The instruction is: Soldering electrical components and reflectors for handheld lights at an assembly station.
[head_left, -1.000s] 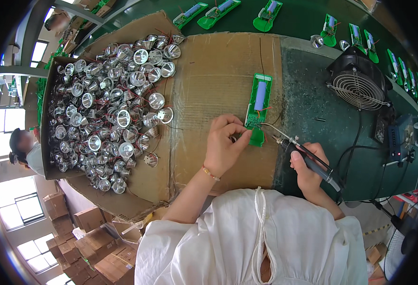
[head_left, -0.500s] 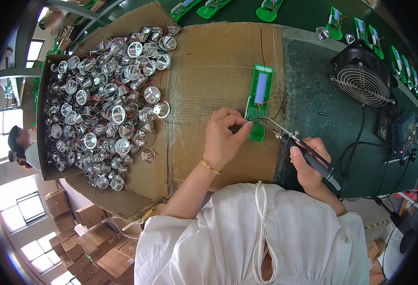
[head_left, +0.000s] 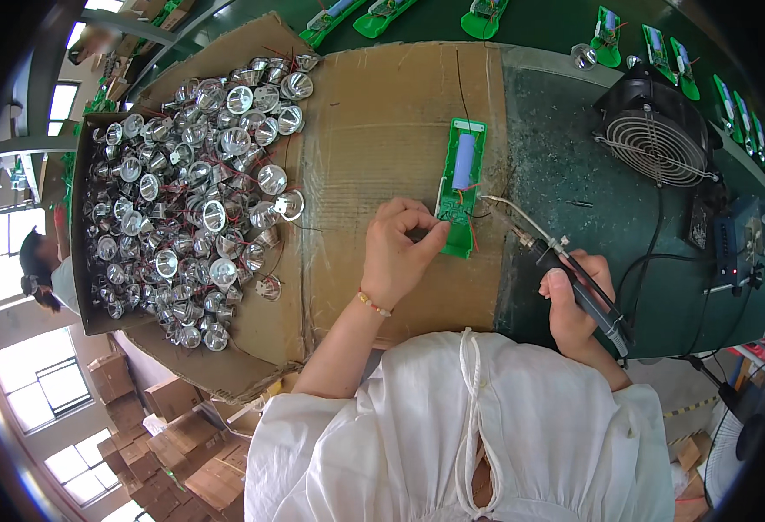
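A green plastic flashlight housing (head_left: 461, 239) lies lengthwise on the cardboard, with a lavender battery cell (head_left: 464, 161) and a small green circuit board (head_left: 454, 211) inside. Thin red and dark wires come from it. At the left edge of the board is my left hand (head_left: 402, 248), thumb and forefinger pinched together; whatever is between them is too small to make out. My right hand (head_left: 578, 296) grips a dark soldering iron (head_left: 584, 300) with a thin metal feed tube along it. Its tip points toward the board from the right, apart from it.
An open cardboard box (head_left: 95, 322) at the left is heaped with silver reflector cups (head_left: 213, 216) on wires. A black fan (head_left: 656, 143) stands at the right, near a blue powered unit (head_left: 739, 248) and its cables. More green housings (head_left: 607, 39) line the far side.
The soldering iron's tip has drawn back from the circuit board, to the right. My left hand stays pinched by the board. The whole view has shifted slightly.
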A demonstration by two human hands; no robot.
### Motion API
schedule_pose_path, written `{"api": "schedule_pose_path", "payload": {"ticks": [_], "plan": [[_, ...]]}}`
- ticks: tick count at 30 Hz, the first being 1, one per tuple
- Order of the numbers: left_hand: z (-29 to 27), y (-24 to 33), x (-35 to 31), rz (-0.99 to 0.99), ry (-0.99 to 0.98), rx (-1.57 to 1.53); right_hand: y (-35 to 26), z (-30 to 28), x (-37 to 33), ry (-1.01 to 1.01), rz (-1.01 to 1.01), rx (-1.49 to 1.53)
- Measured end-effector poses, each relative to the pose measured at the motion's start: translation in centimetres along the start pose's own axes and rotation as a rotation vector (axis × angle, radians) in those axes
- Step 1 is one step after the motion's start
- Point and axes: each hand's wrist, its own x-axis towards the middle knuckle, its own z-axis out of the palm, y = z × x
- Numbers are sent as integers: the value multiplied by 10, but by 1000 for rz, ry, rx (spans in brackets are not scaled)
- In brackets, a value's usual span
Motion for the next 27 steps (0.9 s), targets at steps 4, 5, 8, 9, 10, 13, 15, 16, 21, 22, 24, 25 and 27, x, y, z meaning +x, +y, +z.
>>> {"api": "schedule_pose_path", "payload": {"ticks": [4,5,8,9,10,13,15,16,21,22,24,25,27], "plan": [[-4,2,2,-36,-18,-23,7,-12,-1,42,-80,-26],[-6,1,1,-40,-12,-16,8,-14,0,47,-100,-26],[-7,2,0,-12,-22,29,11,-20,1,105,-64,-37],[-10,4,1,-54,-26,-42,12,-21,2,147,-33,-30],[-10,7,3,-94,-37,-115,14,-24,3,183,-21,-28],[-19,17,10,-271,159,-336,20,-32,5,198,-51,17],[-23,9,7,-182,-106,12,22,-33,5,190,-6,28],[-17,12,11,-150,-229,336,24,-33,6,192,18,4],[11,49,98,56,-342,432,24,-40,8,112,104,-84],[24,60,125,116,-347,490,23,-38,9,133,120,-82],[60,75,184,137,-274,536,21,-40,9,137,179,-68],[73,78,209,148,-160,505,26,-38,10,126,114,-79],[84,79,253,161,78,462,33,-39,9,114,106,-110]]}}
